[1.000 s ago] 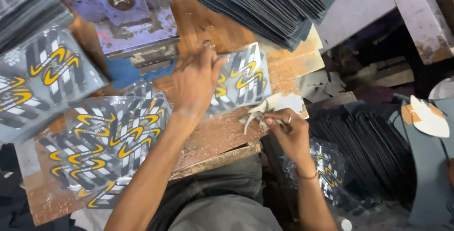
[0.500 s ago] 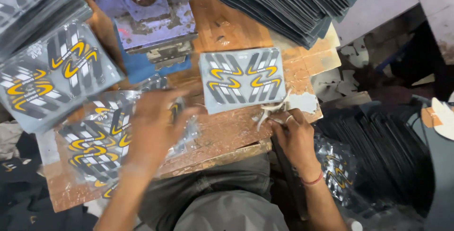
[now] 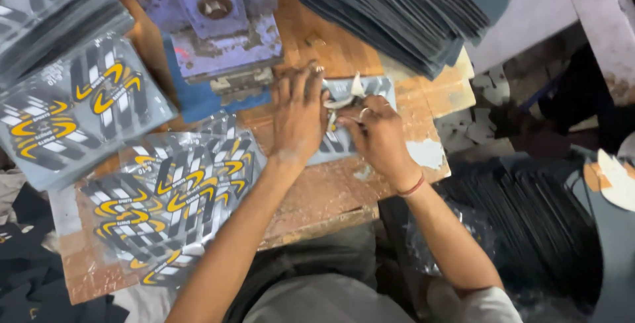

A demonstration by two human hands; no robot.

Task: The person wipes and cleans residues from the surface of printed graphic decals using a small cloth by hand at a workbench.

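Both our hands meet at mid-worktop: left hand [image 3: 299, 115] lies flat, fingers spread, pressing down on a grey printed sheet [image 3: 344, 139], while right hand [image 3: 376, 134] is closed in a pinch on a small white scrap [image 3: 342, 98] at the sheet's top edge. We see the sheet only in part, since both hands cover most of it; its long axis runs approx. left-right across the worktop, top edge twd the blue press [image 3: 218, 25], w/ one corner poking out past the right hand.

Room is tight. Press base sits just beyond our left fingertips. A fanned stack of dark sheets [image 3: 397, 12] overhangs the far right corner, near the right hand. To the left, a loose pile of clear-wrapped printed sheets [image 3: 178, 197] lies just beside our left forearm, and a taller stack of the same printed sheets [image 3: 73, 111] sits further left. Bare wooden worktop [image 3: 331, 191] shows btw the hands and the near edge. Beyond the right edge, dark sheets [image 3: 529, 210] stand packed below worktop level.
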